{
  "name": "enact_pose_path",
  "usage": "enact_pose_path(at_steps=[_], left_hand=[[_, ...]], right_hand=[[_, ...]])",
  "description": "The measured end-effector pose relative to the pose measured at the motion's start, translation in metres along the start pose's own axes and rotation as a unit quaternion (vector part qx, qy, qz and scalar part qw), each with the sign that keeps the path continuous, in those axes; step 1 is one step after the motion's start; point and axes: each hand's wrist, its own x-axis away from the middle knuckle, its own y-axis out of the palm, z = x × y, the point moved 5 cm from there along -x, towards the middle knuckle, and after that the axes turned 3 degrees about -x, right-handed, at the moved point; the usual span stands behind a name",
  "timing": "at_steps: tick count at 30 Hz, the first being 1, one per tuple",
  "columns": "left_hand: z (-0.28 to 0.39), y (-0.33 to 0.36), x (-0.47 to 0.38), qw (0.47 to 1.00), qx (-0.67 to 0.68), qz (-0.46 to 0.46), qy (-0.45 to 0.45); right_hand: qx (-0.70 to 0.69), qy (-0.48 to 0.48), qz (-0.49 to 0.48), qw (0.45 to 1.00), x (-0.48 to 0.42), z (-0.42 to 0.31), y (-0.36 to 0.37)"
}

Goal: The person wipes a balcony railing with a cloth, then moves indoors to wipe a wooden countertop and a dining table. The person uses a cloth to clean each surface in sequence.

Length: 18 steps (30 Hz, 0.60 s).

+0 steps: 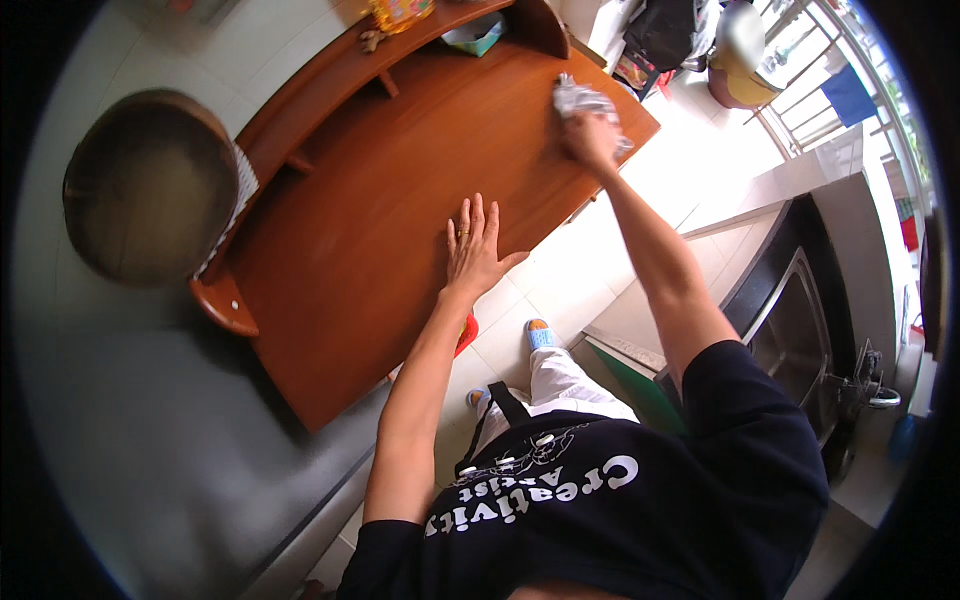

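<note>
A reddish-brown wooden desk (360,247) with a raised back shelf stretches across the view before me. My right hand (590,136) grips a crumpled grey-and-white cloth (589,101) and presses it on the desktop near the right end. The cloth and hand are slightly blurred. Fingers spread, my left hand (478,244) lies palm down by the desk's front edge, with a ring on one finger and nothing held.
A large round basket-like container (150,187) stands behind the desk's left end. The shelf carries a yellow package (401,13), and a small patterned box (476,34) sits beneath. Right of me are a metal sink (795,337) and faucet (881,394). A dark grey surface (150,442) adjoins the left.
</note>
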Motion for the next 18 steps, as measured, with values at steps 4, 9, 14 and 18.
enact_pose_path(at_steps=[4,9,14,18], left_hand=[[0.0,0.015,-0.02,1.0,-0.018,-0.022,-0.001],[0.004,0.006,-0.018,0.999,-0.031,-0.042,0.012],[0.006,0.006,-0.02,0.998,-0.042,-0.033,0.018],[0.006,0.005,-0.02,0.998,-0.044,-0.046,0.003]], right_hand=[[-0.003,-0.395,0.12,0.911,0.08,-0.089,0.041],[0.026,-0.462,0.078,0.883,0.041,-0.077,0.019],[0.055,-0.266,0.156,0.95,-0.074,0.02,-0.01],[-0.129,-0.005,0.107,0.986,-0.126,0.049,-0.037]])
